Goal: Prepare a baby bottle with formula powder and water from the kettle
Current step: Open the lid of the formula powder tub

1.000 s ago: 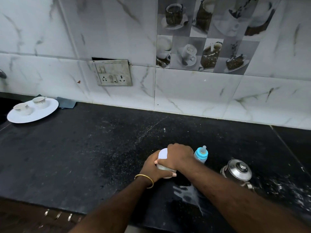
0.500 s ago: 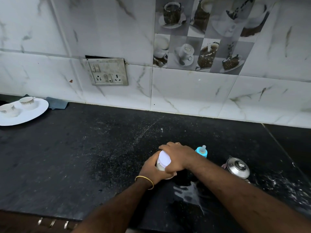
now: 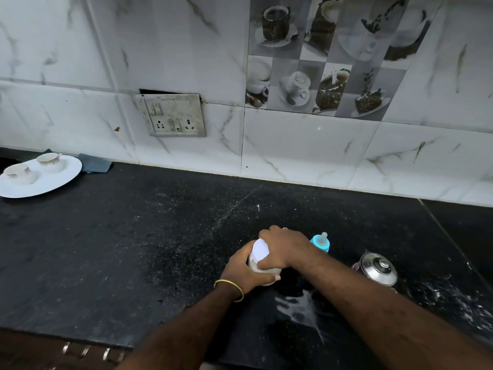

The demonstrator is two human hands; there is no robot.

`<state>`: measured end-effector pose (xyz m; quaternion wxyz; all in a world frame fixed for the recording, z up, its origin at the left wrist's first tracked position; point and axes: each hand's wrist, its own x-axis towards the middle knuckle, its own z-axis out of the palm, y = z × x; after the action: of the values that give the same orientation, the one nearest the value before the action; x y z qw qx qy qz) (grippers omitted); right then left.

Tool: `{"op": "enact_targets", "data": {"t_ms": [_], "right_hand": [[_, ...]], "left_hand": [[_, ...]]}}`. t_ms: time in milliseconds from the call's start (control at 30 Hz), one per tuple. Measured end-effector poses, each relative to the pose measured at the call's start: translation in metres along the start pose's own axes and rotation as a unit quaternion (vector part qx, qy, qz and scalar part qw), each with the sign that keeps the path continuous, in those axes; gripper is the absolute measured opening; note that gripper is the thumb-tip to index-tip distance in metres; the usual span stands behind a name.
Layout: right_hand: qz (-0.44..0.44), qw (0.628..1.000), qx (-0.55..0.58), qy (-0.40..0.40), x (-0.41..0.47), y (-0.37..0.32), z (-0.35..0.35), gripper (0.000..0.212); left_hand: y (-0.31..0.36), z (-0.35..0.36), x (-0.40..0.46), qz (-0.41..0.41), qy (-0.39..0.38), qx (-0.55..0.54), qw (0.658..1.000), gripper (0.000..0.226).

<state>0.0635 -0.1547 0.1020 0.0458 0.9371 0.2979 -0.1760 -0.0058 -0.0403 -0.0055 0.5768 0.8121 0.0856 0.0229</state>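
formula jar (image 3: 260,252) on counter: left hand (image 3: 244,271) grips body, right hand (image 3: 282,248) clamps lid from above.

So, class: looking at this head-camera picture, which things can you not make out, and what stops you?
- White container, head view: both the left hand and right hand cover it; contents and label hidden.
- Baby bottle: body behind the right wrist; fill level unseen.
- Steel kettle: spout and handle partly hidden by the forearm.
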Motion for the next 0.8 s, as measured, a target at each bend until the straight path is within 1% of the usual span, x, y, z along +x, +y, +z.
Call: {"op": "enact_targets", "data": {"t_ms": [67,167,233,333,433,500,600,667,733,800], "right_hand": [[-0.041,0.999,-0.007,-0.006,-0.002,0.001,-0.003,0.064],[-0.084,0.996,-0.004,-0.024,-0.003,0.006,-0.009,0.067],[-0.126,0.991,-0.021,-0.032,-0.002,0.01,-0.012,0.067],[-0.203,0.976,-0.069,-0.029,0.001,0.014,-0.01,0.067],[-0.233,0.971,-0.048,-0.008,0.004,0.024,-0.007,0.067],[-0.208,0.978,0.027,0.015,0.004,0.035,-0.009,0.071],[-0.122,0.975,0.177,0.057,0.005,0.053,-0.016,0.081],[-0.06,0.959,0.265,0.082,0.009,0.06,-0.016,0.075],[-0.016,0.941,0.321,0.105,0.015,0.061,-0.012,0.066],[0.025,0.918,0.37,0.141,0.024,0.058,-0.003,0.061]], "left_hand": [[0.001,0.0,0.0,0.002,0.002,0.008,1.0,0.074],[0.001,0.001,0.0,0.003,0.009,0.017,1.0,0.076],[-0.001,0.001,0.0,0.003,0.01,0.023,1.0,0.079],[-0.004,0.0,0.001,-0.004,0.009,0.031,0.999,0.081],[-0.004,-0.003,0.001,-0.002,0.005,0.042,0.999,0.082],[-0.003,-0.004,0.0,0.008,0.0,0.045,0.999,0.083],[-0.004,-0.005,-0.003,0.023,0.003,0.044,0.999,0.08],[-0.004,-0.005,-0.004,0.027,0.002,0.044,0.999,0.078],[-0.003,-0.006,-0.004,0.028,0.001,0.042,0.999,0.078],[-0.002,-0.007,-0.003,0.023,-0.006,0.046,0.999,0.08]]}}
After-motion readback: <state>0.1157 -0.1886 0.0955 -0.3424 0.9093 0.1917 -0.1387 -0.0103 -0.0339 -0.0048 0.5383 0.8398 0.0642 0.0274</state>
